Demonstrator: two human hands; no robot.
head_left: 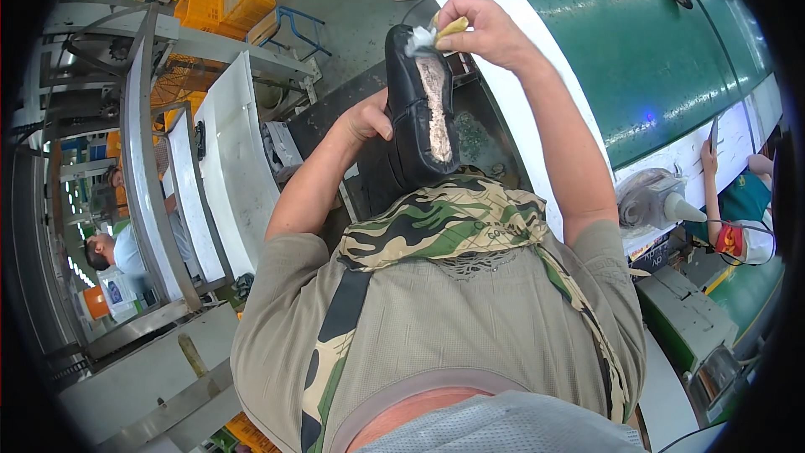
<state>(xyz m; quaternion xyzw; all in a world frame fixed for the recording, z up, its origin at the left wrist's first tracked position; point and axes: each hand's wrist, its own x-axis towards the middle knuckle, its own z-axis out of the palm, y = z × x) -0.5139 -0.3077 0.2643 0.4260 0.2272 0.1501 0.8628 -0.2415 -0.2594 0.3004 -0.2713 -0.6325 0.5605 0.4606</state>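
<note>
Between the right hand's fingers (459, 27) sits a yellow applicator (451, 28), pinched shut and touching the black shoe's (417, 109) toe. Left hand (366, 120) seemingly clasps the shoe's side above the camouflage apron (444, 222). Loose grip might tip it, smearing the upper.

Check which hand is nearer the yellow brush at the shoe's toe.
Right. The right hand holds the yellow brush against the toe of the black shoe; the left hand grips the shoe lower down its side, apart from the brush.
</note>
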